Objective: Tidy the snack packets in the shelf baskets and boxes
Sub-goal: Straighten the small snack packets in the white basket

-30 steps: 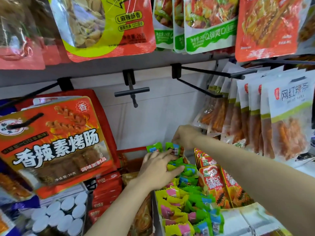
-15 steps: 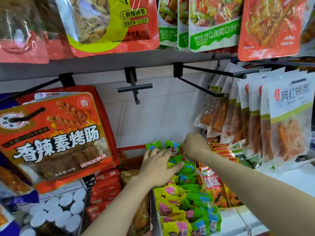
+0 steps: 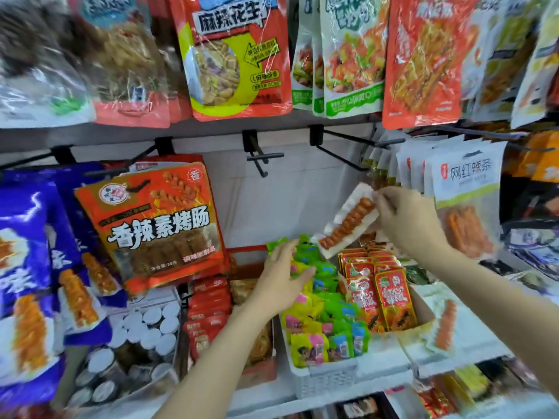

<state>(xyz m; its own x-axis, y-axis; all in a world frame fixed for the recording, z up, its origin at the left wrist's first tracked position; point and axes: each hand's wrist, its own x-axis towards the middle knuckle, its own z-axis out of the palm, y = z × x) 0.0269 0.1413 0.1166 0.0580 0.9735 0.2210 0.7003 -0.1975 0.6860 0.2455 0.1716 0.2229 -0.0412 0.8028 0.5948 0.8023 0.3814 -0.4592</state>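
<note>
My right hand (image 3: 408, 222) pinches the top corner of a long white packet with an orange sausage strip (image 3: 344, 222) and holds it in the air above the baskets. My left hand (image 3: 282, 281) lies flat, fingers straight, on the heap of small green and yellow packets (image 3: 325, 316) in the white basket (image 3: 328, 378). Red packets (image 3: 379, 293) stand in rows in the box just to the right of that basket. Another white sausage-strip packet (image 3: 443, 329) lies on the shelf at the right.
A large orange bag (image 3: 157, 222) hangs from a hook at the left, with blue bags (image 3: 27, 267) beside it. An empty black hook (image 3: 260, 158) juts out at centre. White bags (image 3: 465, 204) hang at the right. White-lidded jars (image 3: 142, 331) and red packets (image 3: 208, 313) fill the lower left.
My right hand has come up from the back of the baskets with a white sausage-strip packet pinched in it. My left hand stays on the green and yellow packets. The camera has pulled back.
</note>
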